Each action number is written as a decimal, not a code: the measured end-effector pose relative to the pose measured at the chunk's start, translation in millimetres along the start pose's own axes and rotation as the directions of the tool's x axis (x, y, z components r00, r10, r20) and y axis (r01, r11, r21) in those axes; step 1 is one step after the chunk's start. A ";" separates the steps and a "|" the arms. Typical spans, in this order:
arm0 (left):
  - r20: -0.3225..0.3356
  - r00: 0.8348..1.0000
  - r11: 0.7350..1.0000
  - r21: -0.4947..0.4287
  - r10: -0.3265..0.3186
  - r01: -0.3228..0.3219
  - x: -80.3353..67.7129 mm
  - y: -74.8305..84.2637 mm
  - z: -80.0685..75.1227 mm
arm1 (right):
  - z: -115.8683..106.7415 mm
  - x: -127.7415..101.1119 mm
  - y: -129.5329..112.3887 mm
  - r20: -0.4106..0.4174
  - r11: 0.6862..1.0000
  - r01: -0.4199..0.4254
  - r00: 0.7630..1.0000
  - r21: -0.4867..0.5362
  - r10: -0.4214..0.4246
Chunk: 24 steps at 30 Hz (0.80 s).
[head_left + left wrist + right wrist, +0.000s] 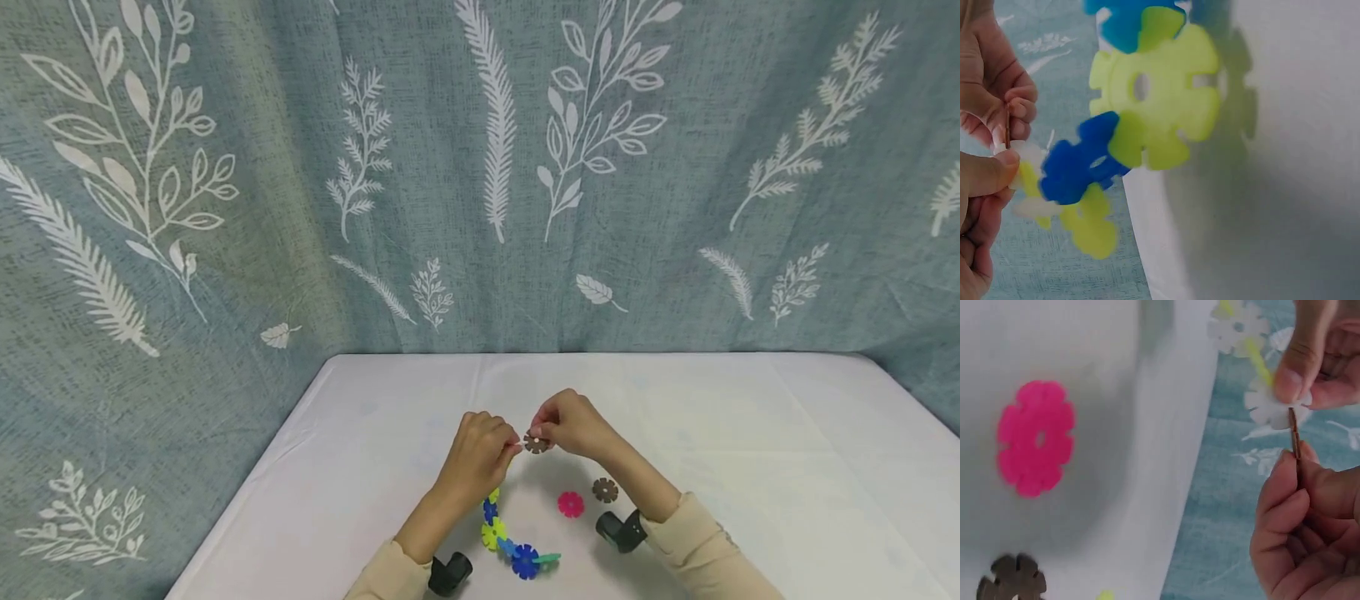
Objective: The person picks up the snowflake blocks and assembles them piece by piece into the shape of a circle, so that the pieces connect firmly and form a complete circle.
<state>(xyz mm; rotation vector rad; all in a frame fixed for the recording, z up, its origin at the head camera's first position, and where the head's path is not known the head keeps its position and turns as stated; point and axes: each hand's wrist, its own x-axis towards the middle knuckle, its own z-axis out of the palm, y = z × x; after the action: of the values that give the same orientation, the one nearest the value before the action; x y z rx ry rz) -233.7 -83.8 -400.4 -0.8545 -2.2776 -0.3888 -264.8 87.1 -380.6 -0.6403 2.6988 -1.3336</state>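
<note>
Above the white table (pixel 750 433), both hands meet in the air over its near middle. The right hand (pixel 573 425) pinches a brown disc (pixel 536 442) between thumb and fingertips, the disc standing on edge in the right wrist view. The left hand (pixel 480 454) pinches a white disc (pixel 1269 406), which forms the top end of a chain of discs (pixel 510 542); the brown disc's edge touches that white disc, so the two hands are almost together with the discs between them. The chain hangs down from the left hand toward the person, through yellow and blue discs, and its lower end, with a blue disc and a green piece, lies on the table near the left wrist. To the right of the chain, beneath the right forearm, a pink disc (pixel 571 503) lies flat, and a second brown disc (pixel 604 489) lies just beside it. Behind the table hangs a grey-blue curtain (pixel 300 167) printed with white leaves.
</note>
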 end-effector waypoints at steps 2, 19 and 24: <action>-0.014 1.000 1.000 0.007 -0.002 0.003 -1.4 1.4 1.3 | 3.9 -2.8 -3.1 -0.032 1.000 -0.026 0.999 0.002 0.026; -0.079 0.997 1.000 0.026 -0.006 0.008 1.9 9.0 8.2 | 17.7 -9.5 -1.4 -0.135 0.954 -0.241 0.954 0.179 0.267; -0.098 0.994 0.998 -0.058 -0.039 0.033 2.3 13.3 11.8 | 14.4 -11.1 1.0 -0.105 0.952 -0.247 0.958 0.179 0.268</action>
<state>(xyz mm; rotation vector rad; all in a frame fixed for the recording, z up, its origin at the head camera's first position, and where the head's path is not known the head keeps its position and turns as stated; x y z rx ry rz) -231.7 -67.2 -406.9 -0.8048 -2.2017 -0.5033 -251.6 81.3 -391.7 -0.1834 2.6142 -1.5489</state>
